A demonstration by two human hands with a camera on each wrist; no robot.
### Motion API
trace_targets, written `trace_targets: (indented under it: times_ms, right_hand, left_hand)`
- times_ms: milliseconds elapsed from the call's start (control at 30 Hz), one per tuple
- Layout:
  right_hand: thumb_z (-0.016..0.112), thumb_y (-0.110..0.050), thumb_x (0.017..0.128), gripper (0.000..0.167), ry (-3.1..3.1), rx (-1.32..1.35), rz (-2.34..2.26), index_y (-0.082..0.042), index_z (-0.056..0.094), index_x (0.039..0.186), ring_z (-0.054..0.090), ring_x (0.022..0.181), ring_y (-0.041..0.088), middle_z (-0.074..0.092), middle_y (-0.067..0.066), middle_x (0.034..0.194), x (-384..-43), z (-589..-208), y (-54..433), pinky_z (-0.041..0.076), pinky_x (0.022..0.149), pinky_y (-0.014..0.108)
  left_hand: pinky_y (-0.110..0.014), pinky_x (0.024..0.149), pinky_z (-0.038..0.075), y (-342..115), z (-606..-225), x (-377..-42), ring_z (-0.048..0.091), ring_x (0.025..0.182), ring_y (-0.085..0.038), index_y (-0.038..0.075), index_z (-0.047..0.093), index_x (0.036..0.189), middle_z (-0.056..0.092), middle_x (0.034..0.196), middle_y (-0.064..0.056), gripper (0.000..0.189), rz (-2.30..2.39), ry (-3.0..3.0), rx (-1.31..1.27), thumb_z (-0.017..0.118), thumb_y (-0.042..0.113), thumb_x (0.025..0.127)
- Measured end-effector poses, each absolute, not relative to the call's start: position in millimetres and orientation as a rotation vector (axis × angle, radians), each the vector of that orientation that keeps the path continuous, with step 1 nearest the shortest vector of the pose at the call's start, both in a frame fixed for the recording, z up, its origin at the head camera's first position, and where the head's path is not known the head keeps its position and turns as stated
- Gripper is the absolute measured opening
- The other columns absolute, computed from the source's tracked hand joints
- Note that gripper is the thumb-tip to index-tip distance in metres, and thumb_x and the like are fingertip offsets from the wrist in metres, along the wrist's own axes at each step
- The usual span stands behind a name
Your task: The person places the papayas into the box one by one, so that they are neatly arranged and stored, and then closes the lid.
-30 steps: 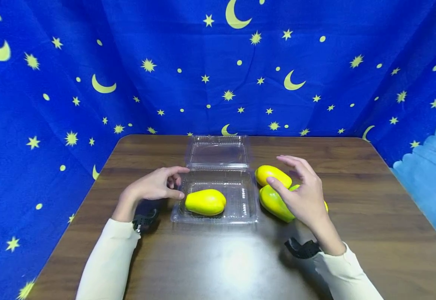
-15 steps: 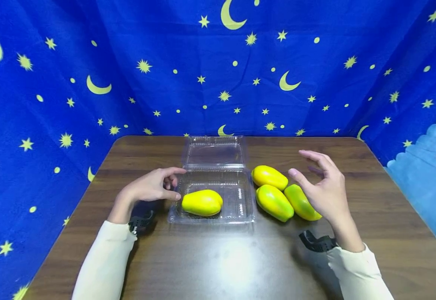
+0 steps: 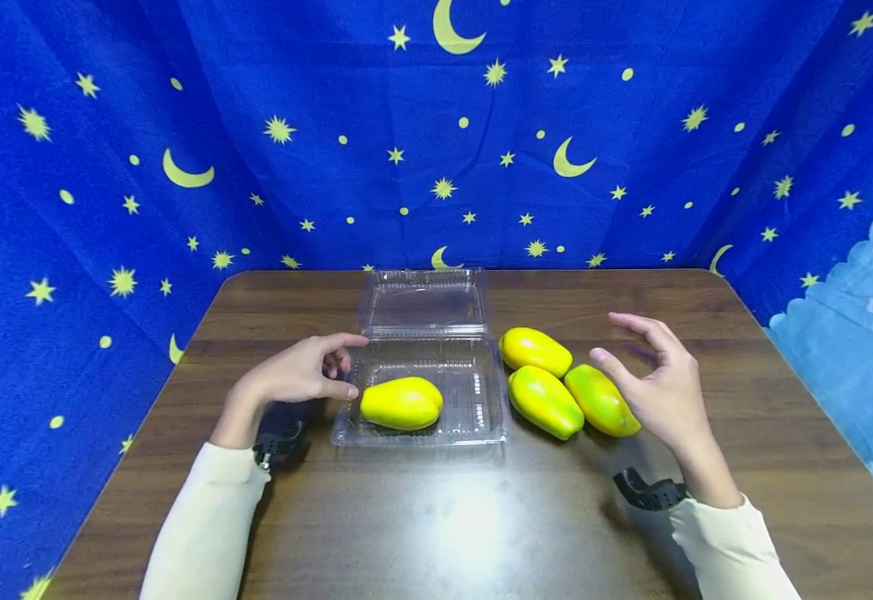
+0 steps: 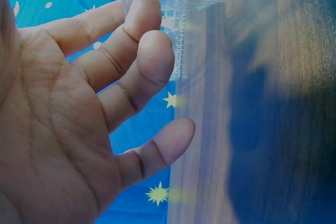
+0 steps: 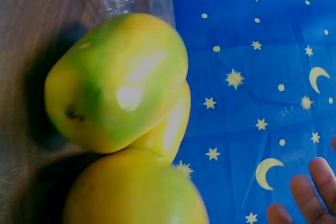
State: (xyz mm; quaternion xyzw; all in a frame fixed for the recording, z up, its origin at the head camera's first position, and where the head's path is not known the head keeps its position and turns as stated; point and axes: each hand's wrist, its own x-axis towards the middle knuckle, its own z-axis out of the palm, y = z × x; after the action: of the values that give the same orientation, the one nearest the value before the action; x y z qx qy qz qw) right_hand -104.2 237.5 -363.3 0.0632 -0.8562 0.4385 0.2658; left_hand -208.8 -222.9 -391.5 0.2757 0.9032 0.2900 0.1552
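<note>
My left hand [image 3: 301,368] is at the left edge of a clear plastic clamshell box [image 3: 474,425], thumb and index fingertip by its rim; whether they press it I cannot tell. Its fingers are loosely bent in the left wrist view. Inside the box, toward its left side, lies one smooth yellow papaya-shaped fruit [image 3: 402,403]. Right of the box three similar fruits sit close together: a back one [image 3: 535,351], a front one [image 3: 545,402] and a greener right one [image 3: 601,400]. My right hand [image 3: 661,379] hovers beside the right one, thumb and fingers spread, holding nothing.
The box's lid [image 3: 427,307] lies folded back toward the far edge of the brown wooden table [image 3: 331,517]. A blue cloth [image 3: 376,108] with stars and moons hangs behind and at the sides. Each wrist bears a black camera mount [image 3: 649,492].
My right hand has drawn away to the right from over the fruits, so the right one shows. The left hand stays by the box. The head view has shifted slightly.
</note>
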Motion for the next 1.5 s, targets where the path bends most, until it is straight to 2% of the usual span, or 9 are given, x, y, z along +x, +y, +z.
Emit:
trace_targets:
  times_ms: [333, 667, 1000, 1500]
  right_hand:
    - [0.081, -0.015, 0.085, 0.046, -2.375, 0.106, 1.118, -0.013, 0.066, 0.128, 0.059, 0.109, -0.008, 0.066, 0.005, 0.126, -96, -381, 249, 0.047, 0.085, 0.007]
    - [0.079, -0.019, 0.087, 0.044, -2.44, 0.1, 1.098, -0.013, 0.065, 0.128, 0.055, 0.113, -0.006, 0.065, 0.003, 0.128, -97, -394, 257, 0.043, 0.09, 0.004]
    - [0.077, -0.025, 0.089, 0.047, -2.505, 0.023, 1.118, -0.012, 0.063, 0.132, 0.05, 0.111, -0.013, 0.062, 0.006, 0.131, -96, -404, 268, 0.04, 0.088, 0.001]
    - [0.082, -0.018, 0.085, 0.05, -2.516, 0.092, 1.138, -0.014, 0.064, 0.131, 0.049, 0.112, -0.014, 0.061, 0.005, 0.129, -98, -421, 277, 0.041, 0.088, 0.001]
  left_hand:
    - [-0.035, 0.079, 0.046, -224, -393, -208, 0.056, 0.087, -0.017, 0.018, 0.046, 0.148, 0.063, 0.098, 0.001, 0.079, 0.846, 2.575, 0.773, 0.083, 0.035, 0.08]
    - [-0.034, 0.079, 0.047, -224, -394, -208, 0.056, 0.087, -0.017, 0.017, 0.046, 0.149, 0.064, 0.097, 0.001, 0.08, 0.839, 2.594, 0.782, 0.083, 0.034, 0.081]
    - [-0.034, 0.077, 0.046, -223, -390, -209, 0.055, 0.087, -0.017, 0.016, 0.045, 0.149, 0.063, 0.098, 0.002, 0.08, 0.83, 2.591, 0.783, 0.083, 0.035, 0.081]
    - [-0.034, 0.08, 0.046, -222, -390, -208, 0.055, 0.087, -0.017, 0.015, 0.046, 0.148, 0.063, 0.097, 0.001, 0.079, 0.818, 2.587, 0.797, 0.082, 0.035, 0.081]
